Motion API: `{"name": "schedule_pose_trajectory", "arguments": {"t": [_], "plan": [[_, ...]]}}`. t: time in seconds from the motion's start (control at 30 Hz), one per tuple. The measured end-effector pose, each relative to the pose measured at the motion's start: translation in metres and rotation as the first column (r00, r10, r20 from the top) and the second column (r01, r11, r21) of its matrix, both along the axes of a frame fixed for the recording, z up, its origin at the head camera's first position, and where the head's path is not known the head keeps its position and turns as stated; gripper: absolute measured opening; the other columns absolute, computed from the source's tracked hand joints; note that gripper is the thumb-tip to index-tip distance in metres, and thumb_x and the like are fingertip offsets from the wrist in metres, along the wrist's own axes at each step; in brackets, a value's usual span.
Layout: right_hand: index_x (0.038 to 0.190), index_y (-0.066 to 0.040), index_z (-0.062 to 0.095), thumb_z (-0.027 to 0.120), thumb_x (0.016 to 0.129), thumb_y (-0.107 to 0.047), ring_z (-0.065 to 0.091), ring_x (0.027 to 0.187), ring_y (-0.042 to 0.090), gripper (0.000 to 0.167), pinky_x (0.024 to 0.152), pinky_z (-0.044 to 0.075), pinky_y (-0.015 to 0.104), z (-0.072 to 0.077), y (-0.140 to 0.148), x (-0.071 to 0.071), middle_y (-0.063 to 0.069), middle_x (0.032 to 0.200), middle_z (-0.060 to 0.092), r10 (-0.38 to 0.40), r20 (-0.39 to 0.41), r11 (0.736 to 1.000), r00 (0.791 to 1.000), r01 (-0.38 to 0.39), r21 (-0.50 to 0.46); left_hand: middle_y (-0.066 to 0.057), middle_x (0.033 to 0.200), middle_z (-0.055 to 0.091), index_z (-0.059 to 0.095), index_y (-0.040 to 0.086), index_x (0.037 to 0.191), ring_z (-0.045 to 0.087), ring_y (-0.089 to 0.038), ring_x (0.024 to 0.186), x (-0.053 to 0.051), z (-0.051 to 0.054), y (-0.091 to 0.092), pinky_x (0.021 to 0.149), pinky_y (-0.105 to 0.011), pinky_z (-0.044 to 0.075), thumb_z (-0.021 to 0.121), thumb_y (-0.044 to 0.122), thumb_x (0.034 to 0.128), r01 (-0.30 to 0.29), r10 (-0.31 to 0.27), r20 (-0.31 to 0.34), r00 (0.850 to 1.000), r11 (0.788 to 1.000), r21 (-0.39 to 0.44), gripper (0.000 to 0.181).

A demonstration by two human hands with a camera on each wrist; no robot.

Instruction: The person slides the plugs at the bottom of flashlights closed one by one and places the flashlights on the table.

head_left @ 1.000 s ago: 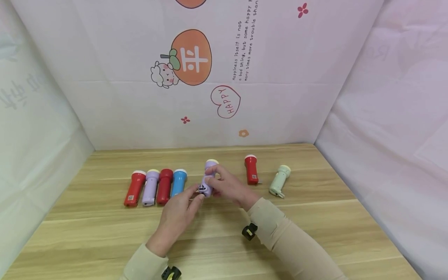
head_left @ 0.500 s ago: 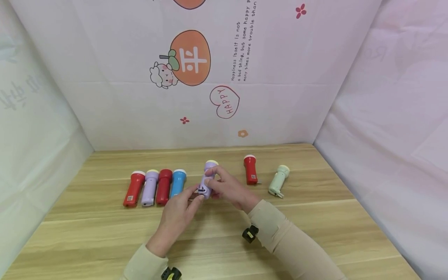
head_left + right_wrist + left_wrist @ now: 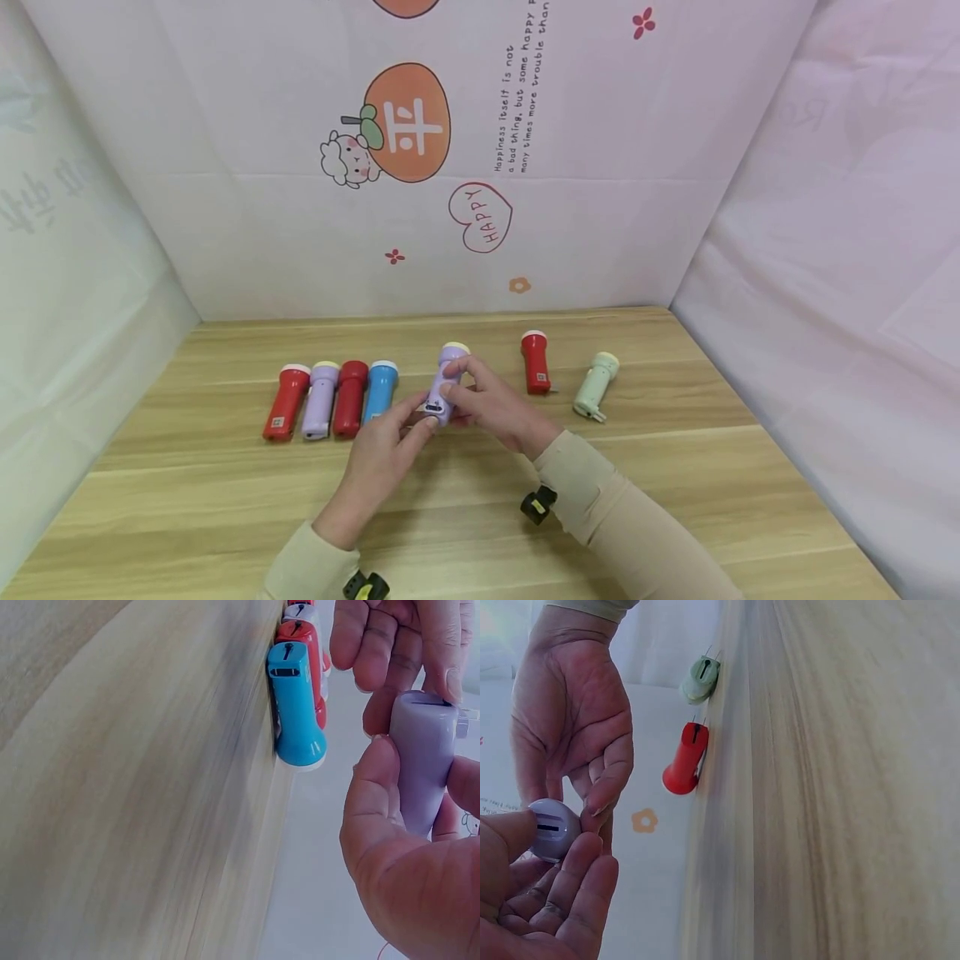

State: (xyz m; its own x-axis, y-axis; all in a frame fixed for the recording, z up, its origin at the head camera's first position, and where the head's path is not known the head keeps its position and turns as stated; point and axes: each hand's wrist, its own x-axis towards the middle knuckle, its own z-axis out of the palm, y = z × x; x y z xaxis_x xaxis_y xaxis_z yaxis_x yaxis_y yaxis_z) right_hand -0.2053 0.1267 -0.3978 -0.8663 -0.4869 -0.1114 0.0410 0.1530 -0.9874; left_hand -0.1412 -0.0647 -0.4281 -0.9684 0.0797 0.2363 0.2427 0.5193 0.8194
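A light purple flashlight (image 3: 453, 353) with a pale yellow head ring is held above the middle of the table, its head pointing away from me. My right hand (image 3: 491, 404) grips it around the body, thumb on the near side. At the tail, my left hand (image 3: 378, 458) pinches the end between thumb and fingers. A dark recess shows near that end in the head view. From the left wrist, the rounded purple tail (image 3: 555, 806) shows a dark slot. A clear piece (image 3: 466, 720) sticks out beside the tail in the right wrist view.
On the left lie a red flashlight (image 3: 287, 407), a purple one (image 3: 320, 404), a dark red one (image 3: 349, 404) and a blue one (image 3: 382, 387), side by side. On the right are a red flashlight (image 3: 536, 367) and a pale green one (image 3: 597, 385), both with prongs out.
Both hands stay almost in place on the purple flashlight. The recess near its tail looks slightly different, and the whole view has shifted a little.
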Motion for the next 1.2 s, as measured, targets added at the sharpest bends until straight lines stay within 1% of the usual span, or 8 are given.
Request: {"name": "schedule_pose_trajectory", "arguments": {"t": [0.17,0.33,0.53,0.7,0.8,1.0,1.1,1.2], "plan": [[0.134,-0.007,0.045,0.056,0.108,-0.020,0.073,0.104,0.028,0.032,0.094,0.061,0.047,0.0001,0.0003,0.0010,0.027,0.139,0.051,-0.008,-0.002,1.000,1.000,0.008,-0.010,-0.007,0.115,0.077,0.064,0.012,0.143,0.075,-0.013,0.092,0.0008,0.0005,-0.0003,0.081,-0.028,0.063,0.069,0.028,0.1021,-0.002,0.000,0.024,1.000,0.999,0.050,0.044],[0.133,-0.004,0.045,0.057,0.107,-0.019,0.073,0.105,0.031,0.032,0.092,0.062,0.045,-0.0008,0.0012,0.0021,0.029,0.137,0.052,-0.009,0.004,1.000,1.000,0.009,-0.028,-0.006,0.115,0.076,0.065,0.014,0.142,0.075,-0.014,0.094,0.0010,0.0004,-0.0008,0.082,-0.026,0.063,0.071,0.028,0.1007,0.005,-0.008,0.034,0.999,0.996,0.086,0.044],[0.132,-0.003,0.043,0.056,0.107,-0.016,0.073,0.107,0.034,0.031,0.094,0.061,0.050,-0.0004,0.0012,0.0049,0.030,0.131,0.056,-0.006,0.020,0.998,1.000,0.007,-0.058,-0.007,0.118,0.076,0.065,0.013,0.141,0.076,-0.016,0.098,0.0013,-0.0002,-0.0015,0.082,-0.026,0.063,0.073,0.027,0.0993,0.017,-0.022,0.041,0.999,0.991,0.136,0.045],[0.125,0.000,0.041,0.057,0.106,-0.015,0.074,0.104,0.033,0.029,0.097,0.058,0.055,-0.0014,-0.0007,0.0057,0.031,0.124,0.063,-0.024,0.035,0.997,0.999,0.027,-0.069,-0.007,0.119,0.076,0.065,0.013,0.141,0.076,-0.016,0.099,0.0019,0.0001,-0.0019,0.082,-0.025,0.062,0.074,0.027,0.0983,0.004,-0.009,0.039,0.999,0.992,0.130,0.046],[0.123,0.002,0.043,0.059,0.105,-0.017,0.075,0.103,0.032,0.031,0.094,0.060,0.051,-0.0011,-0.0017,0.0062,0.029,0.124,0.065,-0.051,0.045,0.997,0.998,0.053,-0.053,-0.007,0.118,0.077,0.066,0.012,0.140,0.077,-0.017,0.097,0.0030,0.0011,-0.0017,0.081,-0.026,0.063,0.076,0.027,0.0975,-0.005,0.003,0.022,1.000,0.993,0.120,0.046],[0.129,0.003,0.048,0.063,0.103,-0.023,0.072,0.101,0.027,0.041,0.088,0.061,0.039,-0.0006,-0.0025,0.0060,0.024,0.127,0.062,-0.109,0.070,0.994,0.992,0.109,0.000,-0.004,0.118,0.077,0.066,0.013,0.140,0.077,-0.015,0.096,0.0066,0.0030,-0.0004,0.083,-0.027,0.063,0.075,0.028,0.0981,-0.017,0.018,-0.028,0.999,0.999,0.032,0.045],[0.133,0.005,0.049,0.064,0.103,-0.027,0.070,0.102,0.025,0.046,0.091,0.061,0.038,-0.0013,-0.0026,0.0051,0.023,0.129,0.061,-0.124,0.084,0.992,0.989,0.123,0.015,-0.004,0.117,0.077,0.068,0.012,0.138,0.077,-0.014,0.093,0.0078,0.0035,0.0006,0.081,-0.027,0.063,0.076,0.027,0.0974,-0.023,0.019,-0.103,0.995,0.999,-0.036,0.044],[0.136,0.007,0.050,0.065,0.102,-0.031,0.068,0.102,0.022,0.053,0.092,0.060,0.038,-0.0003,-0.0027,0.0048,0.022,0.127,0.064,-0.136,0.105,0.991,0.985,0.135,0.017,-0.006,0.116,0.078,0.069,0.007,0.136,0.077,-0.015,0.091,0.0088,0.0037,0.0020,0.078,-0.027,0.063,0.078,0.024,0.0954,-0.027,0.006,-0.209,0.978,0.995,-0.099,0.044]]}}
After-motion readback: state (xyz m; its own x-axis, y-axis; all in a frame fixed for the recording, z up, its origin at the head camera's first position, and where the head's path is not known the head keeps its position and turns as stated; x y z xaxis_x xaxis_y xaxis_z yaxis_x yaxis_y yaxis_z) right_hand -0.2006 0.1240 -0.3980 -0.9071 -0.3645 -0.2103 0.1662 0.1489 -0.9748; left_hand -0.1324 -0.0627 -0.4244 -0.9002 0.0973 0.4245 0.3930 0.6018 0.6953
